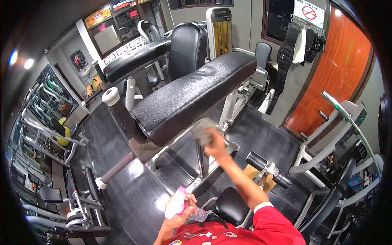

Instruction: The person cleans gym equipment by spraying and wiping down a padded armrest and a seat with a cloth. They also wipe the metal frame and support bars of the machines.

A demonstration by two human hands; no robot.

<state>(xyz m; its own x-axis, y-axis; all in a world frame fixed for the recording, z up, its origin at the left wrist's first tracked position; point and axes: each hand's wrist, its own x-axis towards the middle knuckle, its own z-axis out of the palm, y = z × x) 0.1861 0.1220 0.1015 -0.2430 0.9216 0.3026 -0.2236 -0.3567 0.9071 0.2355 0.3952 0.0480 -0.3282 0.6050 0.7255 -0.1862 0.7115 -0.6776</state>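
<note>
A greyish cloth [201,129] is bunched in my right hand [216,145], blurred by motion. That hand is stretched forward just below the near side of a long black padded bench [192,94], overlapping the metal frame post [203,161] in this view. Close to my body, my left hand [178,218] is wrapped round a spray bottle [199,214] with a clear body and a pink and white top. The bottle is tilted, and my fingers cover part of it. White end caps [110,96] and a brown bar [118,168] belong to the bench machine.
Behind the bench stands an upright black backrest [188,51] and a weight stack [220,34]. A foam roller [268,169] and a black seat [232,205] are close on my right. More machines line the left [75,200] and right, beside an orange-brown door [330,73].
</note>
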